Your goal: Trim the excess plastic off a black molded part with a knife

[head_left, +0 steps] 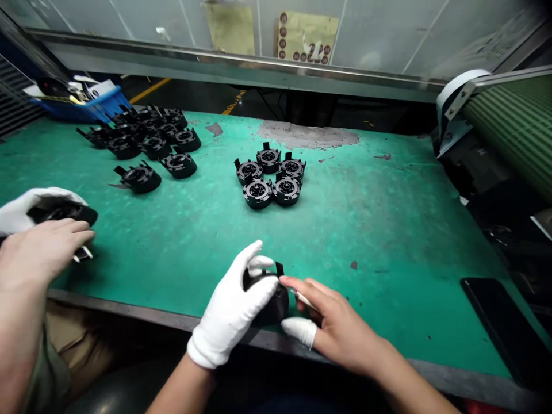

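My left hand (233, 305), in a white glove, grips a black round part (276, 302) at the front edge of the green table. An upright black tab sticks up from the part's top. My right hand (328, 316), bare but for a white cover on the thumb, holds a thin light-coloured tool (305, 299) in its curled fingers. Its index fingertip touches the part near the tab. Beyond my hands, several similar black parts (287, 190) stand close together in a ring on the tabletop.
At the left, another person's hands (47, 247) hold a black part. Several black parts (153, 144) and a blue bin (92, 109) stand at the back left. A black phone-like slab (502, 328) lies at the right, below a green conveyor belt (513, 121).
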